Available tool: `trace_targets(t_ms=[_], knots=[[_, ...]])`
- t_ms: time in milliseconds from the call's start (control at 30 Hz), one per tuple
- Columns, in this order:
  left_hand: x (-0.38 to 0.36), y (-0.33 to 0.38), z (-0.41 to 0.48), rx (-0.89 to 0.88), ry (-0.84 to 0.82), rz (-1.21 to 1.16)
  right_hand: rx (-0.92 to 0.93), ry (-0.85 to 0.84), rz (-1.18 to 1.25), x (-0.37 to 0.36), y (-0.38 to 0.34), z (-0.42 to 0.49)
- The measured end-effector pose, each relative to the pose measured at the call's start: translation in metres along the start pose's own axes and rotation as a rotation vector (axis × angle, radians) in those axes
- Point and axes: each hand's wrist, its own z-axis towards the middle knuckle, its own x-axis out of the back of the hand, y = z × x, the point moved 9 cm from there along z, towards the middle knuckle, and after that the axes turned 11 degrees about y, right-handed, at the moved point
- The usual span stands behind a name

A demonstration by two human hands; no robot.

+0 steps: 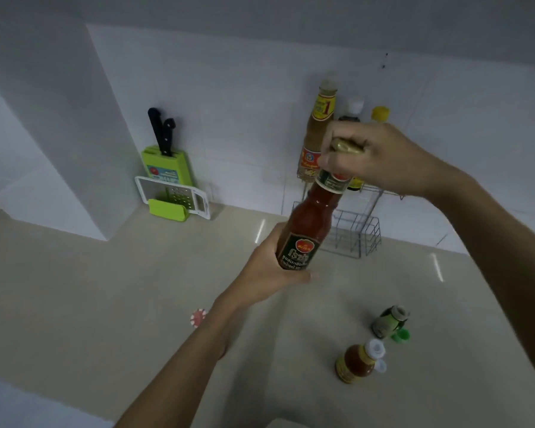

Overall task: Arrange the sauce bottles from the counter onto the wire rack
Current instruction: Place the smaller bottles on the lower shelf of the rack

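- Above the counter, mid-frame: red sauce bottle held in the air by both hands, tilted, base toward the near left, neck toward the far right.
- Left hand: fingers wrapped round the bottle's lower body at the dark label; thumb tip shows under the base. Firm grasp.
- Right hand: fingers curled tight over the gold cap; only a strip of the cap shows between them. Cannot tell whether the cap is seated.
- Wire rack: against the far wall, right of centre, behind the held bottle. Upper tier holds a tall brown sauce bottle, a white-capped bottle and a yellow-capped bottle, the last two largely hidden by the right hand. Lower basket looks bare.
- Near right on the counter: small green bottle, green cap just beside it; nearer, an orange-red sauce bottle with a white flip lid.
- Far left corner: green knife block, grater leaning in front.
- Red-and-white disc beside the left forearm.
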Motion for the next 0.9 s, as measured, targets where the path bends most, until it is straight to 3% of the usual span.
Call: trace_targets(t_ms=[167,267,367,467,567,733,900], knots=[[-0.016,-0.03,0.019,0.02,0.214,0.021,-0.273,0.232,0.216,-0.024,0.068,-0.038],[-0.03,-0.052,0.037,0.04,0.175,0.048,-0.433,0.126,0.349,-0.076,0.113,-0.073],[-0.038,-0.072,0.065,0.035,0.11,0.188,-0.54,0.279,0.445,-0.089,0.157,-0.08],[-0.029,-0.117,0.096,0.262,0.108,0.332,-0.515,0.493,0.188,-0.089,0.186,-0.073],[-0.025,-0.15,0.122,0.445,0.098,0.26,-0.483,0.609,0.254,-0.104,0.207,-0.05],[-0.041,-0.163,0.148,0.54,-0.001,0.178,-0.499,0.525,0.257,-0.147,0.246,-0.012],[-0.051,-0.166,0.161,0.517,-0.049,0.147,-0.556,0.416,0.171,-0.171,0.272,0.01]])
